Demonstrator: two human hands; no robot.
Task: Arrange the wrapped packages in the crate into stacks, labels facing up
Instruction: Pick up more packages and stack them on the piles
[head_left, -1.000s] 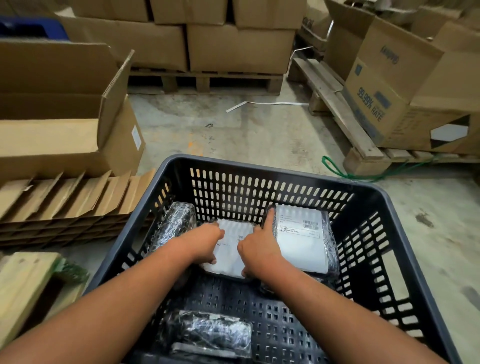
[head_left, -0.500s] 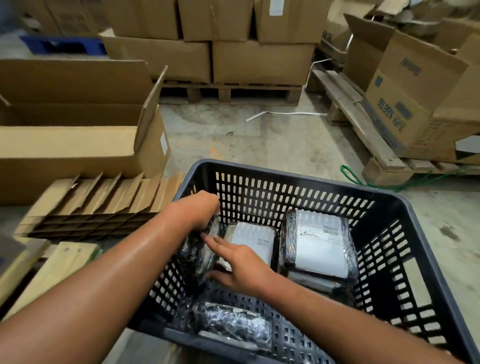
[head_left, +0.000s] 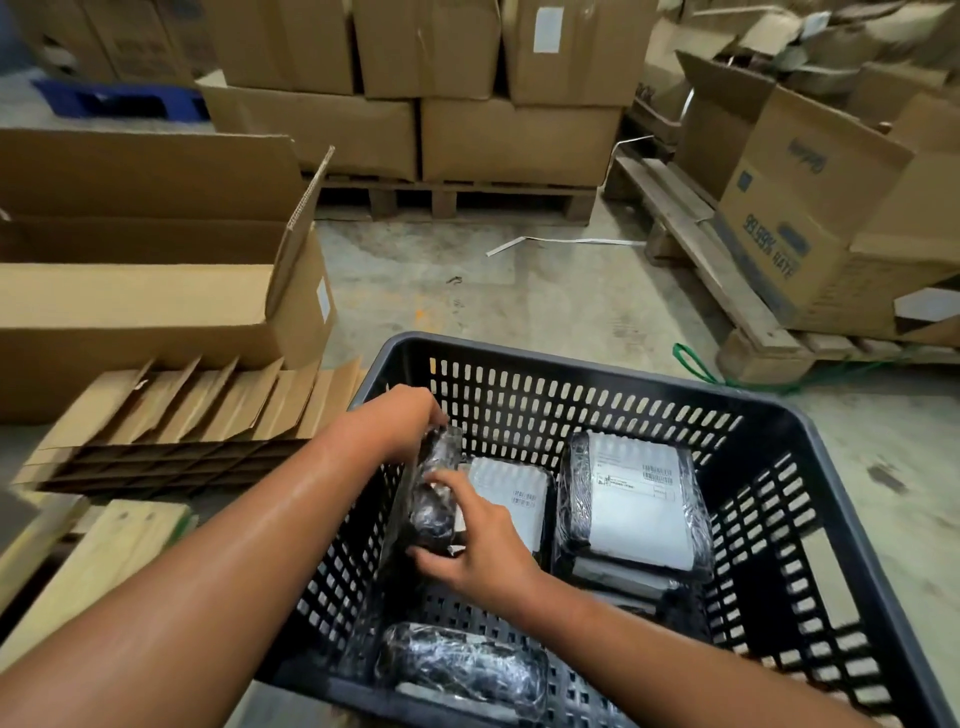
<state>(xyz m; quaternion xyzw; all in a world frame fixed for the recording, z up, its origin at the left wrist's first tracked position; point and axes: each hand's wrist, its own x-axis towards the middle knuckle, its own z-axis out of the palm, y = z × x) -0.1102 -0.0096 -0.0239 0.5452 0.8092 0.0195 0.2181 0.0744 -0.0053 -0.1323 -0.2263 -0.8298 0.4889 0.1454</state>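
A dark slotted plastic crate (head_left: 582, 374) sits on the floor in front of me. Against its left wall a black-wrapped package (head_left: 434, 499) stands on edge; my left hand (head_left: 402, 421) grips its top and my right hand (head_left: 475, 540) holds its lower side. Beside it a package with its white label up (head_left: 511, 493) lies flat. To the right, a stack topped by a labelled package (head_left: 641, 506) rests label up. Another black-wrapped package (head_left: 462, 670) lies at the crate's near wall, no label showing.
An open cardboard box (head_left: 156, 291) and a flattened cardboard divider (head_left: 171, 426) lie left of the crate. Wooden planks (head_left: 98, 551) are at near left. Pallets with stacked boxes (head_left: 467, 130) stand behind and to the right. A green strap (head_left: 691, 364) lies by the right pallet.
Both hands left the flat labelled package in the middle and went to the black package at the left wall, then lifted it upright on its edge. The view shifted left.
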